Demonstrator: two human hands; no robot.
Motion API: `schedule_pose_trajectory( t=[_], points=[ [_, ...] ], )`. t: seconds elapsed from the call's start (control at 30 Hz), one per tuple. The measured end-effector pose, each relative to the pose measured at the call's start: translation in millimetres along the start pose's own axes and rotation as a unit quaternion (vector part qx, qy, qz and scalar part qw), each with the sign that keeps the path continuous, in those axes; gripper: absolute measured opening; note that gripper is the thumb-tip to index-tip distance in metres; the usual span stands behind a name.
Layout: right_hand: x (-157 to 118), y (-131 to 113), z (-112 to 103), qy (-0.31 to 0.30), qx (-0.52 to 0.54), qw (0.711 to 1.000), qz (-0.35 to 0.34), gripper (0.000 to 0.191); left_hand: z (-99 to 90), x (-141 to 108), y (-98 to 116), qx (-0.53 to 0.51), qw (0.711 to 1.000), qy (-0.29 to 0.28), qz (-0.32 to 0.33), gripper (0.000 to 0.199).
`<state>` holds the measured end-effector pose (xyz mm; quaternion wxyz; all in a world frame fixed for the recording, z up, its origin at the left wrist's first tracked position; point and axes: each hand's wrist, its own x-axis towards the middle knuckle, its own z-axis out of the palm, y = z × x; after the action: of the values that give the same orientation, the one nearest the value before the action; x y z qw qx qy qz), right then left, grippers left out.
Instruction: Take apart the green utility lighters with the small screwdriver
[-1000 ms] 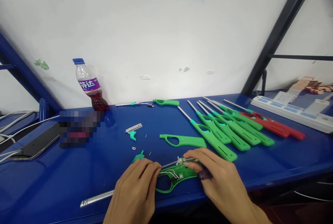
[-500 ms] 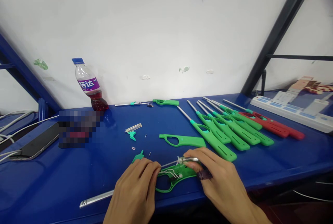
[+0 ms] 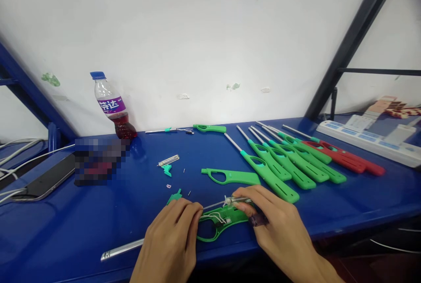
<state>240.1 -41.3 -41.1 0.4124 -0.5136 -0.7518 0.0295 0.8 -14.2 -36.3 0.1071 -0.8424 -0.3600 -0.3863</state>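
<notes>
An open green lighter half-shell lies near the table's front edge, with thin white wires in it. Closed over its front end, my left hand hides where the metal barrel joins the shell; the barrel sticks out to the left. A clear fuel tank is pinched between thumb and fingers of my right hand, above the shell's rear part. From its tip a thin tube runs to my left fingertips. Just beyond my left hand is a teal plastic piece, partly hidden.
Another green half-shell lies behind, beside several assembled green lighters and red ones. A second fuel tank, a teal trigger and tiny pins sit mid-table. A drink bottle, phone and power strip stand around.
</notes>
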Motion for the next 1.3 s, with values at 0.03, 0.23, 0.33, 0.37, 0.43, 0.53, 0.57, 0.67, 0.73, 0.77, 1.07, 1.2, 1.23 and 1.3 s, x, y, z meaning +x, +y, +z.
schedule_pose_trajectory(
  t=[0.03, 0.23, 0.33, 0.37, 0.43, 0.53, 0.57, 0.67, 0.73, 0.77, 1.07, 1.2, 1.23, 1.3],
  points=[
    [0, 0, 0, 0.0, -0.001, 1.0, -0.001, 0.022, 0.3, 0, 0, 0.0, 1.0, 0.001, -0.002, 0.02],
    [-1, 3, -1, 0.04, -0.024, 0.999, 0.007, 0.016, 1.2, -4, -5, 0.005, 0.999, -0.009, -0.031, 0.018],
    [-1, 5, -1, 0.051, -0.027, 0.998, 0.007, 0.015, 0.6, -5, -6, 0.0, 0.999, 0.006, -0.033, 0.017],
    [-1, 5, -1, 0.051, -0.026, 0.998, 0.004, 0.015, 0.3, -5, -6, -0.002, 1.0, 0.006, -0.027, 0.017],
    [-1, 5, 0, 0.055, -0.025, 0.998, -0.005, 0.015, -0.3, -5, -7, -0.003, 1.0, 0.002, -0.01, 0.018],
    [0, 4, 1, 0.059, -0.021, 0.998, -0.029, 0.017, -0.8, -8, -8, -0.002, 1.0, -0.004, 0.014, 0.021],
    [0, 3, 1, 0.056, -0.018, 0.997, -0.039, 0.018, -1.0, -9, -9, -0.003, 1.0, -0.014, 0.023, 0.022],
    [-2, 3, 1, 0.045, -0.018, 0.997, -0.061, 0.02, -1.3, -11, -11, -0.01, 0.998, -0.042, 0.043, 0.024],
    [-3, 4, 1, 0.036, -0.021, 0.996, -0.073, 0.021, -1.3, -12, -11, -0.011, 0.998, -0.044, 0.046, 0.025],
    [-4, 4, 0, 0.033, -0.022, 0.996, -0.083, 0.022, -1.3, -11, -11, -0.009, 0.998, -0.038, 0.045, 0.025],
    [14, -14, -2, 0.02, -0.014, 0.99, -0.142, 0.021, -4.5, -12, -7, -0.003, 0.999, -0.015, 0.047, 0.031],
    [19, -23, 3, -0.013, 0.007, 0.986, -0.167, 0.022, -7.0, -14, -7, -0.012, 0.999, 0.004, 0.052, 0.03],
    [20, -23, 3, -0.017, 0.013, 0.986, -0.167, 0.022, -7.1, -15, -7, -0.018, 0.998, 0.012, 0.052, 0.03],
    [21, -23, 4, -0.031, 0.031, 0.986, -0.163, 0.024, -6.8, -15, -6, -0.03, 0.998, 0.027, 0.05, 0.03]
  ],
)
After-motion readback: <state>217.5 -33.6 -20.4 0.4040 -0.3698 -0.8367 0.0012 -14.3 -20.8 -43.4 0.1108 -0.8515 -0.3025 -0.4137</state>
